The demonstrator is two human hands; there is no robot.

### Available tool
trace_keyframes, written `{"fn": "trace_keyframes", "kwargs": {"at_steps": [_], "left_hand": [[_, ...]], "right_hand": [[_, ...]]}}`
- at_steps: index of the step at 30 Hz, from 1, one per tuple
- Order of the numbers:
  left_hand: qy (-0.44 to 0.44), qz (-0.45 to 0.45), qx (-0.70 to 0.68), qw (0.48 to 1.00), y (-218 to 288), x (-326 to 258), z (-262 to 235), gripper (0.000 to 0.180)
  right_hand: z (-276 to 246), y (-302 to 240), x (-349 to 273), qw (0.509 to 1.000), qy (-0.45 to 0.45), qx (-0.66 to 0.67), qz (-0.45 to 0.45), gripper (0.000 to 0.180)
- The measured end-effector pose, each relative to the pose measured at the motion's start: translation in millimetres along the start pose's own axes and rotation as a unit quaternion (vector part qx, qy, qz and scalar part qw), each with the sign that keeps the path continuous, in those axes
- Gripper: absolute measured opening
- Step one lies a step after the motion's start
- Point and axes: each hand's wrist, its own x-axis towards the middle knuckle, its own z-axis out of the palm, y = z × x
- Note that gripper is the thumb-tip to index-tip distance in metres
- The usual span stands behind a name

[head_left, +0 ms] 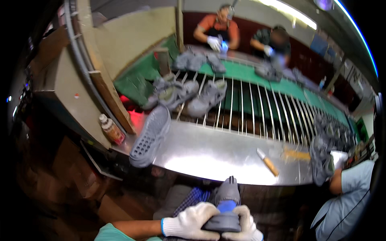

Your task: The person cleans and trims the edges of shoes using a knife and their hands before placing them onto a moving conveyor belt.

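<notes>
A grey shoe is held low in front of me, one end pointing toward the metal table. A bright blue part shows in its opening. My left hand, in a white knit glove, grips the near end from the left. From the right, my right hand, gloved the same way, closes on that end too. Some fingertips are hidden behind the shoe. On the table's left part lies a grey sole with rows of holes. Toward the right rests a knife with a wooden handle.
Beyond the table runs a rack of metal rods carrying grey shoes. A bottle stands at left by a wooden post. More shoes sit at right beside a person in light blue. Two people work across the line.
</notes>
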Motion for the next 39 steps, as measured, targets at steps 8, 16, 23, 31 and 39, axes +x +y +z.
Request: {"fn": "trace_keyframes", "kwargs": {"at_steps": [8,16,23,31,39], "left_hand": [[0.115,0.029,-0.109,0.987,3,14,-5,0.073],[0.102,-0.038,-0.135,0.985,0,24,-11,0.075],[0.078,-0.102,-0.192,0.973,-14,42,-21,0.073],[0.063,-0.111,-0.194,0.973,-23,43,-24,0.073],[-0.018,-0.199,-0.285,0.937,-47,21,-24,0.112]], "right_hand": [[-6,-41,43,0.995,0.027,0.005,-0.091,0.084],[-21,-47,57,0.999,0.002,0.054,-0.002,0.086],[-28,-34,77,0.995,-0.017,0.086,0.037,0.085],[-32,-30,89,0.997,-0.052,0.060,0.018,0.087],[-39,-30,85,0.965,-0.156,-0.168,0.129,0.129]]}}
